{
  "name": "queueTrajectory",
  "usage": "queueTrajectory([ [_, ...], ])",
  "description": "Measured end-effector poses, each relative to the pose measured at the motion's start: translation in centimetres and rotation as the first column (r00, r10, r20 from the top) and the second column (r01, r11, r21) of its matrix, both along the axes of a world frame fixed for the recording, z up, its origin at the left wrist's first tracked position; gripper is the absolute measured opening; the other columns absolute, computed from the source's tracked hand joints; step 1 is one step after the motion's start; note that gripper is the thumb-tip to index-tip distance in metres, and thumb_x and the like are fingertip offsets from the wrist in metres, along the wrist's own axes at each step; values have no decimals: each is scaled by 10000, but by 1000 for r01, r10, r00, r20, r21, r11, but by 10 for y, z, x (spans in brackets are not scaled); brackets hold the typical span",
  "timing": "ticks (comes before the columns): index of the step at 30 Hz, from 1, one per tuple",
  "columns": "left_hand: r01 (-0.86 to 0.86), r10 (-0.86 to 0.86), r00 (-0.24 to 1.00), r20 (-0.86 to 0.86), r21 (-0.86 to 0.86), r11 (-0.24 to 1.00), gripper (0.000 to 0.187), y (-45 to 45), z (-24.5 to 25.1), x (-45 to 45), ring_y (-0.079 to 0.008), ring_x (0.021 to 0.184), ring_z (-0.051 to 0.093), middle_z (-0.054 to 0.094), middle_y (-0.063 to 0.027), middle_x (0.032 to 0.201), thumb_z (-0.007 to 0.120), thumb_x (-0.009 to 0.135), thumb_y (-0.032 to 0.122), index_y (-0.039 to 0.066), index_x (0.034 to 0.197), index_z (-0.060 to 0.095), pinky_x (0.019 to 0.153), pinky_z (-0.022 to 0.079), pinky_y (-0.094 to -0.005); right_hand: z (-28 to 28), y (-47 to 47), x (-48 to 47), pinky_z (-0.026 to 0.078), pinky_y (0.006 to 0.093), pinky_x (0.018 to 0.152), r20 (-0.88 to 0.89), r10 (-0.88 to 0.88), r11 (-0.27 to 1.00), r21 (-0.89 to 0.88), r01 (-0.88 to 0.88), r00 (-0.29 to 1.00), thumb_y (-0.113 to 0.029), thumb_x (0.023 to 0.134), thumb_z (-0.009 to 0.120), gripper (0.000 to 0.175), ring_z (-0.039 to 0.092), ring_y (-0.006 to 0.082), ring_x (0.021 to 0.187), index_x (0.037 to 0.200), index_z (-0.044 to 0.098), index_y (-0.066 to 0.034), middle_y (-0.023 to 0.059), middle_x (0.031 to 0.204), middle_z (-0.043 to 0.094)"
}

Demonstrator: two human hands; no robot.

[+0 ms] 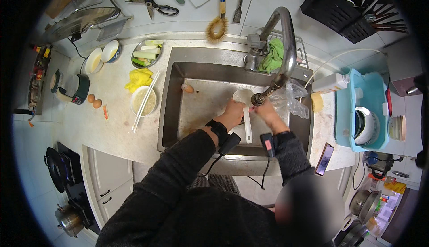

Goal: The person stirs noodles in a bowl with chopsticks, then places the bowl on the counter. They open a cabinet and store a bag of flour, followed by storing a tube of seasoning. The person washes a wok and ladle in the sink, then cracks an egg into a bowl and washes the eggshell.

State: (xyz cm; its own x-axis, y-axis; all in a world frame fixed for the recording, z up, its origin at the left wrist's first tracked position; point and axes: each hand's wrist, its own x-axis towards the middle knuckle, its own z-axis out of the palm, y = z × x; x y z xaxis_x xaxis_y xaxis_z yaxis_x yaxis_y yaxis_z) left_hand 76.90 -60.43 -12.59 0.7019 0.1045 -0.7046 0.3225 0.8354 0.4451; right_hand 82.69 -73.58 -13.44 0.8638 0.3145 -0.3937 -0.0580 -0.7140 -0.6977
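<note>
Both hands are inside the stainless steel sink, under the faucet's flexible spout. My left hand is at the rim of a small pale bowl or cup; how firmly it grips cannot be seen. A white long-handled utensil, likely a spoon or ladle, hangs down between the hands. Close beneath the spout is my right hand, its fingers partly hidden by it. To its right lies a clear plastic bag. A piece of eggshell rests in the sink's far left corner.
Left of the sink stand a bowl with chopsticks, a yellow cloth, a plate of cut vegetables and eggs. On the right are a sponge, a blue plastic basin and a phone. The metal faucet arches overhead.
</note>
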Motion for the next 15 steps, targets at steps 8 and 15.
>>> queueTrajectory([
  [8, 266, -287, 957, -32, 484, 834, 219, 2, 2, 0, -224, 552, 587, 597, -130, 706, 574, 870, 202, -16, 891, 559, 401, 443, -342, 12, 1, -73, 438, 250, 551, -231, -38, 951, 289, 106, 972, -248, 956, 442, 256, 499, 99, 586, 874, 557, -35, 8, 696, 549],
  [15, 403, -514, 854, -84, 732, 549, 332, 14, -7, -3, -166, 487, 587, 587, -120, 579, 495, 922, 256, -29, 774, 576, 448, 459, -295, 22, -8, -72, 354, 252, 463, -35, -77, 970, 229, 83, 996, -287, 960, 420, 314, 436, 95, 505, 770, 497, -50, 1, 585, 480],
])
